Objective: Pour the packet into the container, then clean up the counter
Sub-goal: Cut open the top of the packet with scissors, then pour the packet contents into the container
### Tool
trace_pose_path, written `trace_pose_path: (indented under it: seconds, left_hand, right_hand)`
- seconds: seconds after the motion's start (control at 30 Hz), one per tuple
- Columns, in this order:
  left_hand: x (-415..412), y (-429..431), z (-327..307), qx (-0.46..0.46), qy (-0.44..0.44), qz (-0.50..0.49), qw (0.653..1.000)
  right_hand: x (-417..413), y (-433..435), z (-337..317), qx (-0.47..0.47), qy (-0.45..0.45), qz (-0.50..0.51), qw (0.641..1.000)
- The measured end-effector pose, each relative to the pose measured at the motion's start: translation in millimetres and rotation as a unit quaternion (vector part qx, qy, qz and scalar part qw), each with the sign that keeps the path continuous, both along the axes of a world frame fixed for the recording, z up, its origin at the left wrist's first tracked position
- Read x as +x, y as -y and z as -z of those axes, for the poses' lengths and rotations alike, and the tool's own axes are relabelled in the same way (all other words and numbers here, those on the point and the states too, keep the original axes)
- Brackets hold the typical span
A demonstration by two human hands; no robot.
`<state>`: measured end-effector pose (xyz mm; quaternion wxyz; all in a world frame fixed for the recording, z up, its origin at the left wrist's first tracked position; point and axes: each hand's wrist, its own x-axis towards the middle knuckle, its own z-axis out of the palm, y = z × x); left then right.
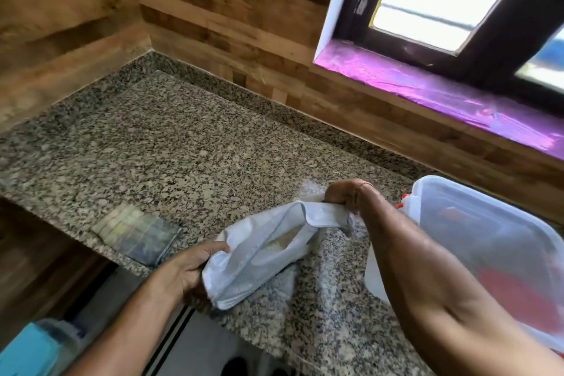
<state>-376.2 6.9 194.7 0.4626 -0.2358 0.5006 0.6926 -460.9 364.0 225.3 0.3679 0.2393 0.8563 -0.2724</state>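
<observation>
- Packet (268, 253): white and soft, with pale grain showing through a clear strip. It is held slantwise just above the counter (183, 146), between both hands, left of the container (488, 238).
- Left hand (189, 272): fingers curled round the packet's lower end, likely bearing the weight so the contents stay low.
- Right hand (341, 197): grips the upper end, which is bunched tight. Judged to be readying the mouth for opening or for the pour.
- Container: translucent box with red clips, at the counter's right, close by the right forearm. Presumably set near to shorten the pour. The lid appears to be on, though this is not certain.
- Clear pouch (137, 235): flat at the counter's front edge, apart from the packet; likely left for the clean-up.
- Pour: not yet begun.
</observation>
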Motion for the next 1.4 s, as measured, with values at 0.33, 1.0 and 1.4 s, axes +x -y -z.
trace_pose_path:
  seconds: [0.33,1.0,1.4]
  left_hand:
    - [-68.1,-57.2,-138.1,0.097,-0.204,0.021,0.974]
    - [36.7,-344.2,-158.1,0.069,-0.489,0.01,0.87]
    - [64.0,-357.9,-140.4,0.041,-0.473,-0.024,0.88]
  right_hand:
    - [18.7,-76.4,-133.6,-0.153,-0.255,0.223,0.929]
    - [230.0,-249.0,-157.6,-0.237,-0.544,0.332,0.733]
    - [256.3,-247.5,-104.0,-0.203,-0.572,0.298,0.737]
